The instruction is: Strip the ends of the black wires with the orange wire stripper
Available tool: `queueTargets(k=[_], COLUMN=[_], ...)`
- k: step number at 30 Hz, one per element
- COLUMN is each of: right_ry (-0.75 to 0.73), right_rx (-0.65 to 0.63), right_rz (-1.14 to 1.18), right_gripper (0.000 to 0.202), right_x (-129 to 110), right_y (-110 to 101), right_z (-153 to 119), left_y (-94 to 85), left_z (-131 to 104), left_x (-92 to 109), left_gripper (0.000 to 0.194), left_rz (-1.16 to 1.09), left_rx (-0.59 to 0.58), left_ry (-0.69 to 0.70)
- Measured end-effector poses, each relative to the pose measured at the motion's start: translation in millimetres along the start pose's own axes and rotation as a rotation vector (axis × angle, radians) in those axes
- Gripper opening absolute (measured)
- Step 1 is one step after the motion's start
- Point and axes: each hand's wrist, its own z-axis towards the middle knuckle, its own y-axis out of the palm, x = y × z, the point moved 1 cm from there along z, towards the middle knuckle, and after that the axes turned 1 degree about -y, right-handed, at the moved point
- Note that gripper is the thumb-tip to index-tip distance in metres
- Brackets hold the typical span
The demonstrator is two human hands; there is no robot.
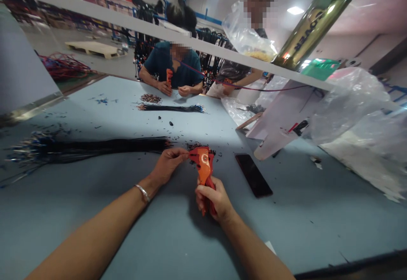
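Note:
My right hand (213,197) is wrapped around the handles of an orange and red wire stripper (203,161), its head pointing away from me. Thumb and fingertips of my left hand (168,163) are pinched together at the left side of the stripper's jaws, on what looks like a single wire, mostly hidden by the fingers. Just beyond that hand lies a long bundle of black wires (108,147), with blue and silvery ends at the left and copper-coloured ends at the right. Small black scraps (218,149) are scattered around the stripper's head.
A dark phone (253,175) lies right of the stripper. Farther back are a smaller wire bundle (171,108) and a pile of small brown pieces (151,98). Across the table a person (174,65) holds another orange tool (169,78). Plastic bags (349,102) crowd the right side.

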Motion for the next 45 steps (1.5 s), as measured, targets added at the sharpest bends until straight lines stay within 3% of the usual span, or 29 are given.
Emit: queueTargets(k=[9,16,24,45], right_ry=[0.075,0.053,0.04,0.099], right_rx=[-0.007,0.095,-0.04,-0.048], right_rz=[0.203,0.32,0.175,0.15], right_gripper=[0.027,0.025,0.033,0.033], right_x=[-4.8,-12.3,-8.1,-6.6], right_y=[-0.6,-10.4,-5.8,-10.2], right_z=[0.3,5.2,3.8,4.0], left_y=[6.4,-6.9,-3.0,-1.9], left_z=[2.1,-0.1,-1.6,-0.5], left_x=[-2.2,4.2,7.9,2.3], left_gripper=[0.028,0.029,0.03,0.028], left_rz=[0.082,0.038,0.063,0.107], left_rx=[0.069,0.204,0.243,0.127], left_ry=[0.0,-0.01,-0.016,0.008])
